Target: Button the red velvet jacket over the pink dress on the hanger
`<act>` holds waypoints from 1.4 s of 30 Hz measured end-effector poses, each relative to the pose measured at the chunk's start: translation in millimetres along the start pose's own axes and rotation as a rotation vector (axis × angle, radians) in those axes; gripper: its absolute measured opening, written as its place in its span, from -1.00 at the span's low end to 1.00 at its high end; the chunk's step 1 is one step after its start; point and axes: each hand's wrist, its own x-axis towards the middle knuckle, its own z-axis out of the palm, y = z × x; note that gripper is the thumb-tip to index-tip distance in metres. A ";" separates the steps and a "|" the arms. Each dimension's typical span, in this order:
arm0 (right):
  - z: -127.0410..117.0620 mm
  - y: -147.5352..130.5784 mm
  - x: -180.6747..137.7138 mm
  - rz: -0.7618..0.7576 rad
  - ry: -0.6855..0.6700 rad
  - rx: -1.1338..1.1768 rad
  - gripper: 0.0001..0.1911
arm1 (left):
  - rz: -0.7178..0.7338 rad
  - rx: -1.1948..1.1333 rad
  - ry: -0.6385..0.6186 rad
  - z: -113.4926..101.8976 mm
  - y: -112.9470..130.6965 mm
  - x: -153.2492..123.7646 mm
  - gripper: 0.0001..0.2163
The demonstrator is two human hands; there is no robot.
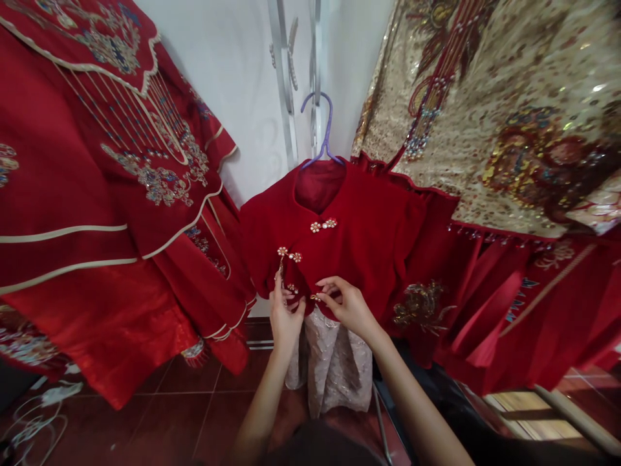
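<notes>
A short red velvet jacket [371, 252] hangs on a purple hanger [326, 133]. Jewelled flower clasps run down its slanted front: an upper clasp [323, 225] and a middle clasp [290, 254] are joined. A small chain dangles from the middle one. My left hand [286, 317] grips the jacket's front edge low down, fingers bent beside a lower flower clasp [292, 288]. Close on its right, my right hand [343, 301] pinches a small gold clasp piece [315, 297] at the hem. The two lower pieces are apart. My left fingertips are partly hidden by shadow and cloth.
An embroidered red robe [165, 175] hangs at the left, a gold sequinned garment [485, 149] at the right. Below the jacket hangs pale shiny fabric [337, 369]. A metal rail [317, 65] stands behind. A white cable [36, 414] lies on the tiled floor [179, 408].
</notes>
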 end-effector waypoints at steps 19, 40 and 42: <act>19.7 11.7 10.2 -0.099 0.059 -0.091 -0.82 | 0.047 0.135 0.090 11.0 -1.1 9.2 -0.41; 27.9 19.2 19.2 -0.158 0.032 -0.060 -0.86 | -0.138 -0.322 0.053 12.3 -6.6 17.3 -0.84; 33.1 17.9 22.4 -0.160 0.034 -0.046 -0.86 | -0.209 -0.400 0.032 11.5 -8.4 19.0 -0.81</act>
